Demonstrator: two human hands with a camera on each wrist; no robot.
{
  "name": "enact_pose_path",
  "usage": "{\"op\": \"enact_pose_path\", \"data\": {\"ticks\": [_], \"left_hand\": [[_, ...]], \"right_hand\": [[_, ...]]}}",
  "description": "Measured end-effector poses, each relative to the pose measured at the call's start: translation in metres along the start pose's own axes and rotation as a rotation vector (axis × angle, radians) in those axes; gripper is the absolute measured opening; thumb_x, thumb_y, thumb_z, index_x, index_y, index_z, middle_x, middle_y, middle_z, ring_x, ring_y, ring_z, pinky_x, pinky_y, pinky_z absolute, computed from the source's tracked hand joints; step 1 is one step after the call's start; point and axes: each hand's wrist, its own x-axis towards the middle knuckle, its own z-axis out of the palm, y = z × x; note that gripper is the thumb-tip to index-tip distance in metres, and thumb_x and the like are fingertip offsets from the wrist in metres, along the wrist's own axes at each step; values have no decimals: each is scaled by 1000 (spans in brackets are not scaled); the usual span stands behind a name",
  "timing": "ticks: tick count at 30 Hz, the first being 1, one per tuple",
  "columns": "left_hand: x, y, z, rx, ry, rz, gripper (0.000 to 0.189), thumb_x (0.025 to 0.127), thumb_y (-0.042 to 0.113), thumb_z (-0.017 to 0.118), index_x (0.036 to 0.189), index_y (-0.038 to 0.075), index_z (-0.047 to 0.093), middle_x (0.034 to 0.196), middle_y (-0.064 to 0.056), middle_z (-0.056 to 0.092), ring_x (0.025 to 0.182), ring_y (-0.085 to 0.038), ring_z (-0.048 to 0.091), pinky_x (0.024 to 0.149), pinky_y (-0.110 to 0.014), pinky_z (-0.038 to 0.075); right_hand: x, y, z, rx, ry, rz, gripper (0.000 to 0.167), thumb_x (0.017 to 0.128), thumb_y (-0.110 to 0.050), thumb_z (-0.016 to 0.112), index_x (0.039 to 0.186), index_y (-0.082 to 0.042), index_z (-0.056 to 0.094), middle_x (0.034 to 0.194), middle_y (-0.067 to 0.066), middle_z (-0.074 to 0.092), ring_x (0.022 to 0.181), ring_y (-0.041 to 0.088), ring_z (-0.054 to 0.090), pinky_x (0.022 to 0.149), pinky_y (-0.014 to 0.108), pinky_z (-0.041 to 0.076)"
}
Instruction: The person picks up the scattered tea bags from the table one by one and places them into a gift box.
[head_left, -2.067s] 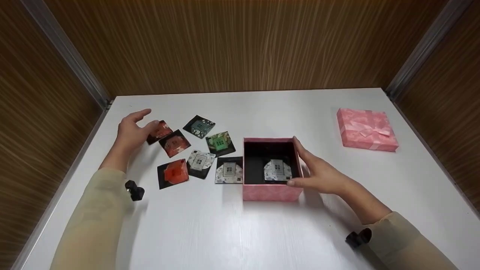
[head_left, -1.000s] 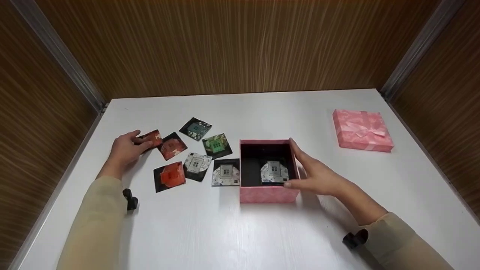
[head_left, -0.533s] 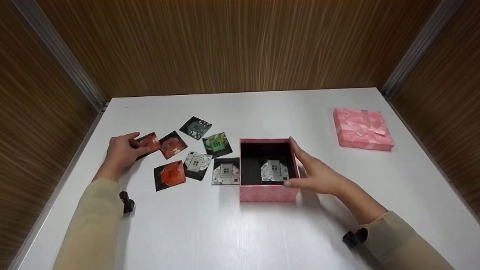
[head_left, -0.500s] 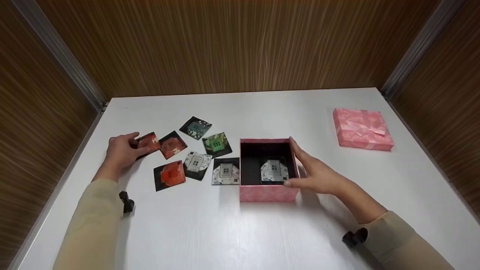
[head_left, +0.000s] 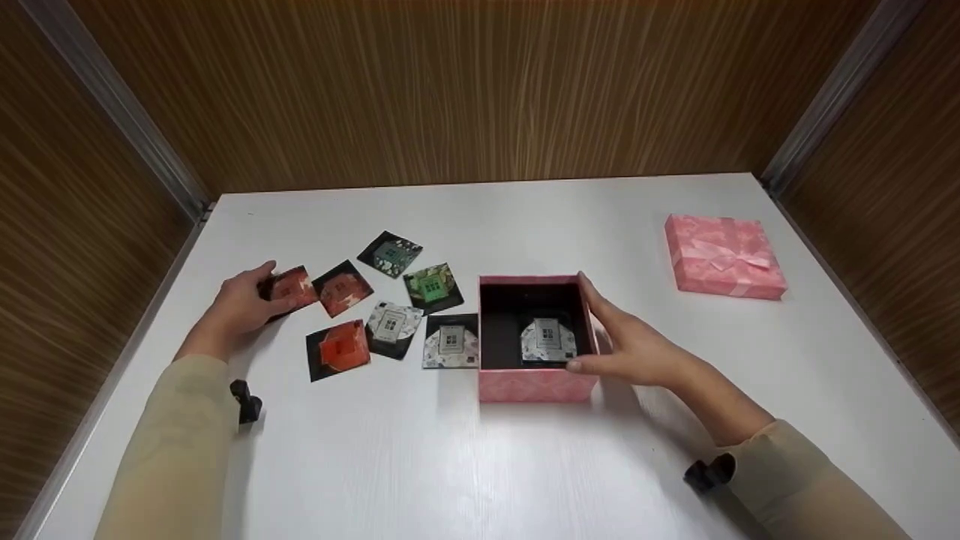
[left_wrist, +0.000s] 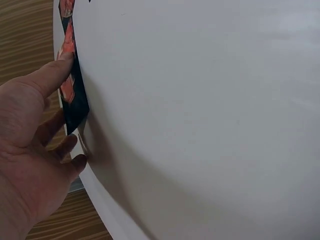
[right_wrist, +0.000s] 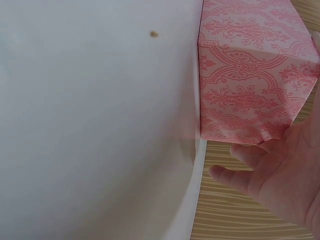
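Left hand [head_left: 240,304]: fingers partly curled, pinching the held card by its left edge, thumb on the printed face; a weak or off-centre pinch could let it slip or swing
Held card [head_left: 295,287]: at the far left of the spread; whether it is clear of the desk [head_left: 450,465] I cannot tell, and if not, its edge could scrape and bend
Orange card [head_left: 338,349]: nearest the person; a low wrist or sleeve could brush it aside
Red card [head_left: 342,288]: close by the held card, touching or nearly so; a sideways pull could drag it along
Teal card [head_left: 390,253]: at the back, a little apart, so at less risk
White card [head_left: 393,330]: close beside the orange card; a bump to one could shift both
Green card [head_left: 433,288]: near the box, could be knocked by a low pass
Grey card [head_left: 451,341]: its right edge meets the box [head_left: 538,385]; under it or against it I cannot tell; if pinned, pulling could crease it
Inner card [head_left: 548,340]: flat in the box's right half; a card dropped carelessly could land across it
Right hand [head_left: 641,349]: spread round the box's right wall, thumb at the near corner; uneven pressure could skid the box
Lid [head_left: 724,256]: well apart, unlikely to be hit
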Motion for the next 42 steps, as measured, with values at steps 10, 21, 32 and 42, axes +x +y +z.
{"op": "enact_pose_path", "data": {"ticks": [10, 21, 32, 42], "left_hand": [[-11, 2, -11, 10, -2, 16, 89, 102, 21, 72, 169, 2, 16, 150, -38, 44, 131, -43, 46, 119, -62, 32], [-24, 10, -26, 32, 69, 94, 59, 109, 15, 58, 164, 6, 39, 133, -31, 57, 114, -36, 55, 84, -34, 47], [-32, 40, -34, -56, 197, 144, 43, 112, 19, 49, 149, 0, 59, 148, -31, 53, 133, -44, 50, 100, -48, 47], [-45, 100, -23, -182, 243, 209, 49, 106, 22, 68, 154, 21, 59, 132, -14, 62, 113, -24, 56, 85, -16, 51]], "right_hand": [[-1, 0, 3, 6, -1, 11, 126, 86, -51, 86, 172, -25, -2, 176, 10, 15, 158, 35, 24, 124, 59, 25], [-2, 0, 3, -8, 1, 4, 125, 87, -52, 85, 172, -24, -2, 175, 12, 15, 157, 38, 25, 123, 61, 26], [0, 1, 2, 2, 0, 4, 123, 88, -49, 84, 172, -18, 0, 175, 15, 15, 157, 40, 24, 123, 61, 25], [2, 1, 2, 1, 0, 13, 125, 87, -51, 85, 172, -24, -2, 176, 12, 13, 158, 38, 23, 124, 61, 25]]}}
